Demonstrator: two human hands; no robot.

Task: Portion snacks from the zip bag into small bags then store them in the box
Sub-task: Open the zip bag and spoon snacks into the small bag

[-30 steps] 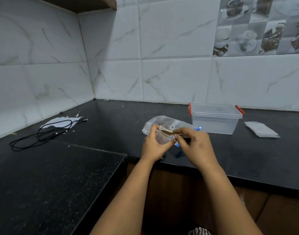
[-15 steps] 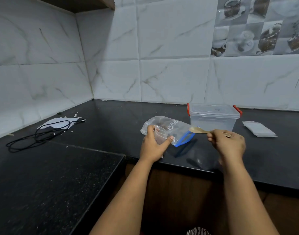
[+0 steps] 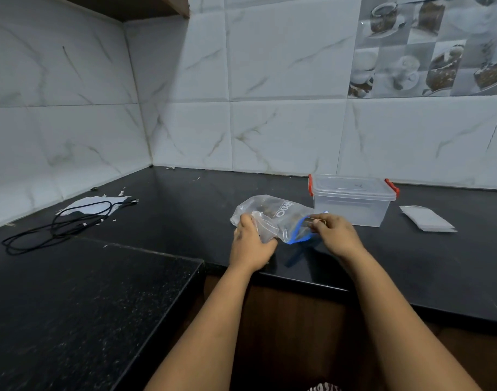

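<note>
Two hands work side by side at the counter's front edge. Left hand (image 3: 251, 244) has its fingers curled round a small clear bag (image 3: 265, 228), holding it mouth-up. Right hand (image 3: 336, 235) pinches the handle of a wooden spoon (image 3: 316, 220), whose bowl is inside the blue-edged mouth of the zip bag (image 3: 275, 213); how much it has picked up cannot be seen.

The zip bag lies on the counter (image 3: 185, 210) directly beyond and between both hands, its mouth turned toward the right hand. To scoop well, I would keep the spoon low and level inside the mouth, draw it out slowly so the soft plastic does not drag along, and keep the small bag's mouth held wide and close beside the zip bag so the carry is short and nothing spills on the dark counter.

Just beyond the right hand stands the clear box (image 3: 351, 204), lid on, red clips (image 3: 391, 186) at its ends. Farther right of that lies a stack of flat small bags (image 3: 426, 218). Well away to the left of the left hand, a black cable (image 3: 61, 224) sprawls over a sheet of paper (image 3: 92, 203).
</note>
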